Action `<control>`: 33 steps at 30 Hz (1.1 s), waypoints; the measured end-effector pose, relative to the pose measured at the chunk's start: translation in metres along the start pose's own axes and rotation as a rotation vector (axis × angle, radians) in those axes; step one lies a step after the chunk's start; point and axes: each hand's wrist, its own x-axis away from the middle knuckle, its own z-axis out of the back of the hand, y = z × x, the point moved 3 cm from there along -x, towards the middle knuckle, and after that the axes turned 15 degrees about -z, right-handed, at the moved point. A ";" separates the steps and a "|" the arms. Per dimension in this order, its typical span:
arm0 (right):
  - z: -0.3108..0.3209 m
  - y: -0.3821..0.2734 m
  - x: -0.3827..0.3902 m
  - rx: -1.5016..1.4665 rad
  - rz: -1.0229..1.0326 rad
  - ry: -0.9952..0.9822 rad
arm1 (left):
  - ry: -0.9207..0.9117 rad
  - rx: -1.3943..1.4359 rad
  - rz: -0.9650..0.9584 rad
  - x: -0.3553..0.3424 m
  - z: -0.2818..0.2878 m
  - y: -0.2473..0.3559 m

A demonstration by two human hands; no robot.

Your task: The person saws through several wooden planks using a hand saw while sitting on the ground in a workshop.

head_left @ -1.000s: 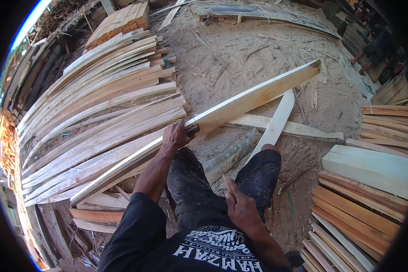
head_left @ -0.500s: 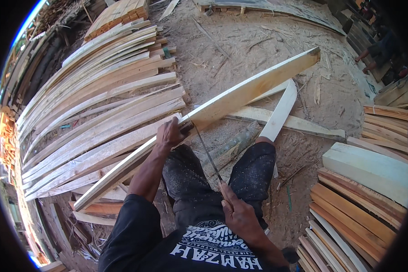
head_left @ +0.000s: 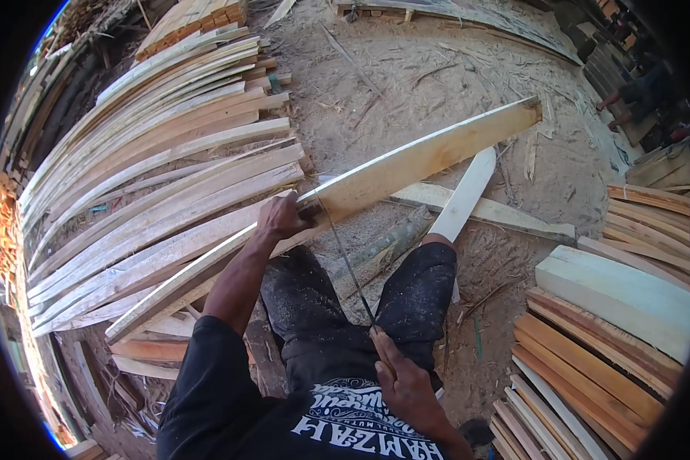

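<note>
A long pale plank (head_left: 422, 157) slants from lower left to upper right in front of my knees. My left hand (head_left: 282, 217) is wrapped round it near its middle, thumb pressing on the side. In my right hand (head_left: 406, 379), low by my lap, is the grip of a handsaw (head_left: 350, 270). Its thin blade shows almost edge-on and meets the plank just right of my left hand. The grip itself is mostly covered by my fingers. Beyond my right knee, a white board with a pointed end (head_left: 464, 198) crosses another pale board (head_left: 514, 218) lying on the ground.
Rows of long planks (head_left: 169, 180) lie along the left. To the right are stacked boards (head_left: 590, 368) and a thick pale beam (head_left: 617, 295). A rough log (head_left: 391, 245) lies between my knees on sandy, chip-strewn ground (head_left: 406, 69). Another person's arm (head_left: 617, 111) shows at far right.
My right hand has drawn the saw slightly back toward me, and more of the blade shows. The plank's far end sits a little lower in the view. My left hand keeps its grip.
</note>
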 end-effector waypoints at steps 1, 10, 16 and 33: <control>0.000 0.004 0.003 -0.034 -0.013 0.000 | 0.012 -0.041 0.006 0.000 0.000 0.009; -0.049 -0.004 -0.156 0.005 -0.223 0.017 | 0.018 -0.096 -0.104 -0.021 -0.016 0.021; -0.032 0.030 -0.007 -0.055 -0.167 0.103 | -0.033 -0.084 -0.084 -0.019 -0.009 0.031; -0.012 -0.001 -0.032 0.026 0.007 0.078 | 0.027 0.000 -0.011 0.003 -0.001 0.003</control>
